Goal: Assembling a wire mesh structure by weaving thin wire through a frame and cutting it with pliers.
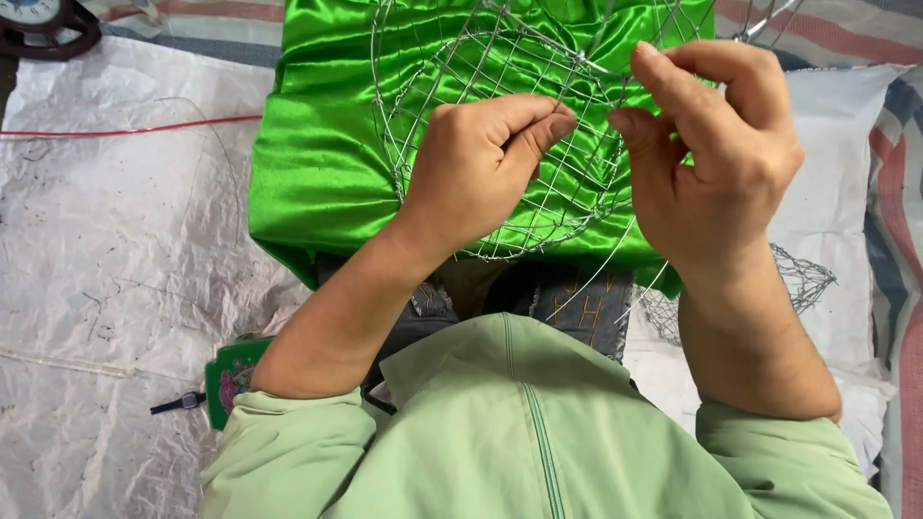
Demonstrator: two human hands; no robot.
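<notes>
A round wire mesh frame (500,125) lies at the twelve o'clock part of the view, resting on a bright green satin cloth (317,144) that is draped over the person's lap. The left hand (481,163) presses on the frame's middle, its grip narrow, thumb and forefinger pinched together on a thin wire at the mesh. Just beside it, toward two o'clock, the right hand (711,154) has its grip likewise narrow, fingertips closed on the same stretch of wire, the two hands almost touching. Loose wire ends (596,274) trail down from the frame toward five o'clock, over dark patterned trousers (577,298). The person wears a pale green jacket (529,432), which fills the six o'clock edge. At four o'clock, partly hidden behind the right forearm, lies another small piece of wire netting (803,279). A crinkled white plastic sheet (115,250) covers the floor at nine o'clock, crossed by a thin red cord (125,130). A small green object (231,375) sits near the left elbow at seven o'clock.
</notes>
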